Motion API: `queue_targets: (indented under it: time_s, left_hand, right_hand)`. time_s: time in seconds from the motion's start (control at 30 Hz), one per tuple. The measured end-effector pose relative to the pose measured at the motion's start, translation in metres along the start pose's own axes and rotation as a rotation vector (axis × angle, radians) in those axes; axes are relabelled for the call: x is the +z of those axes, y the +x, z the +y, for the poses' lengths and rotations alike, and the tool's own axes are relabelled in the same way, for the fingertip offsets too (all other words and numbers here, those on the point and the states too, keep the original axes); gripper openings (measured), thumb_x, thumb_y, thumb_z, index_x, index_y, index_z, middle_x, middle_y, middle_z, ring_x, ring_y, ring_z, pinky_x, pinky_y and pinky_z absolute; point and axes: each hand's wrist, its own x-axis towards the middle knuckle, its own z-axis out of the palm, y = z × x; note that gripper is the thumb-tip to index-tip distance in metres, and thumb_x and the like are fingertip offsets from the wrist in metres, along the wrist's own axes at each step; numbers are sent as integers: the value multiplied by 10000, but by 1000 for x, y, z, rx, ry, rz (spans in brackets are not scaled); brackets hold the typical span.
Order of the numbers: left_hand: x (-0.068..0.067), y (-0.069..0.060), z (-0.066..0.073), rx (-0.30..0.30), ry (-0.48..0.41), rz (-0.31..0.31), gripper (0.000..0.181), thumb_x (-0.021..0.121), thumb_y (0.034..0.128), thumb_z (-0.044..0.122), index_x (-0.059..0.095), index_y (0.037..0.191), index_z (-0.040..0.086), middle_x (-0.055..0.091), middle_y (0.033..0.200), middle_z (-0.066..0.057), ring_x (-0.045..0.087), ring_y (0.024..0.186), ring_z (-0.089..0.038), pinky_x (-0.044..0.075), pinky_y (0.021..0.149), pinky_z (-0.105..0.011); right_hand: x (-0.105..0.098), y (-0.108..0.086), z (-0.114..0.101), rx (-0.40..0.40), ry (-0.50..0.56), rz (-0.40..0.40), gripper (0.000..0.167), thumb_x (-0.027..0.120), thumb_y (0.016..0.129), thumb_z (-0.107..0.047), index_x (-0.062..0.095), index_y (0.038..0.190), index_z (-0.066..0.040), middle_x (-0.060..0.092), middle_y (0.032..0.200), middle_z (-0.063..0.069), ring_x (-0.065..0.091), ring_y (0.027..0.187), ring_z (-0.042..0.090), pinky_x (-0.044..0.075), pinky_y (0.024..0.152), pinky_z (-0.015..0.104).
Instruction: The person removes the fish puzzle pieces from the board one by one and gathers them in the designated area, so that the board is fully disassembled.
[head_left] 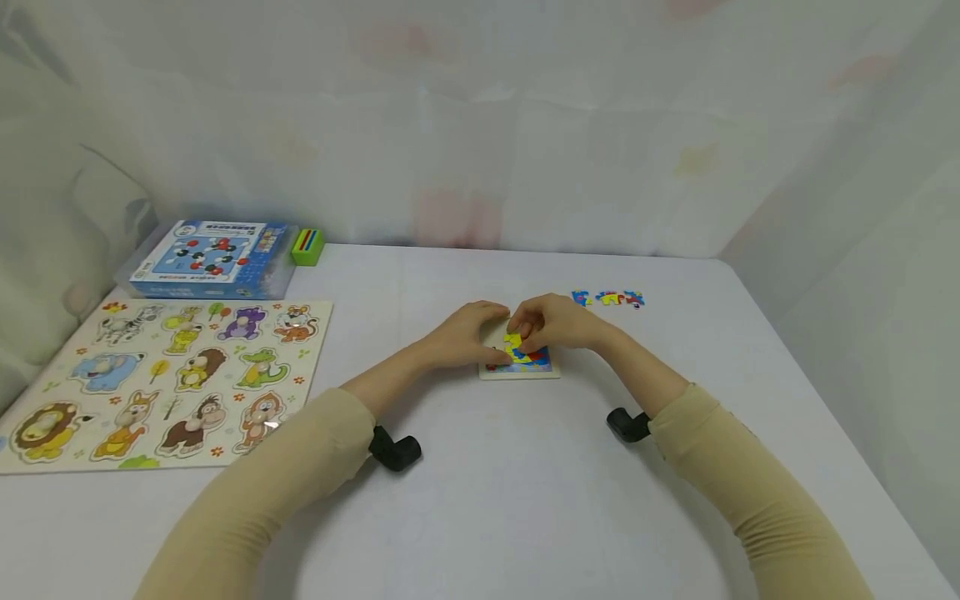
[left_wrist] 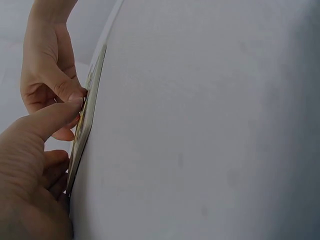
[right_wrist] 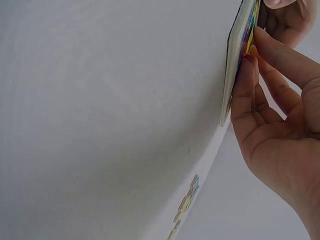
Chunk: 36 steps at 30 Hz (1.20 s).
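The board lies flat on the surface, closer to the far edge than to the camera side and roughly midway between the left and right edges. The left hand braces the board at its left edge, thumb and fingers spread wide, the thumb lying over its face. The fingers of the right hand are curled in to a narrow pinch at the coloured picture on the board; whether a piece is gripped cannot be told. Loose pieces lie in a row beyond the board, toward the far right corner of the surface. The step in hand appears to be fitting a piece. The next move probably calls for aligning its tabs, pressing it flush, then collecting another loose piece.
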Motion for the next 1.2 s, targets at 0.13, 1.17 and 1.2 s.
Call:
queue_targets:
  time_s: [0.13, 1.17, 1.2]
  left_hand:
    - [3, 3, -1, 4, 13, 16, 812, 765, 818, 388, 437, 1467, 28, 430, 1544, -128, 340, 1474, -318, 275, 1237, -495]
    - [7, 6, -3, 21, 31, 33, 749, 779, 818, 374, 488, 1434, 61, 476, 1508, -107, 388, 1433, -310, 318, 1209, -486]
    - [7, 6, -3, 23, 29, 33, 751, 779, 818, 373, 487, 1436, 63, 477, 1507, -106, 390, 1431, -308, 319, 1209, -485]
  right_hand:
    - [0, 1, -1, -5, -6, 4, 291, 757, 826, -122, 690, 1109, -108, 658, 936, 31, 599, 840, 153, 484, 796, 249]
    - [5, 0, -6, -32, -61, 17, 293, 791, 815, -140, 681, 1086, -127, 639, 955, 47, 567, 822, 174, 474, 761, 257]
    - [5, 0, -6, -31, -64, 18, 295, 791, 815, -141, 679, 1087, -128, 640, 965, 48, 568, 832, 176, 476, 768, 257]
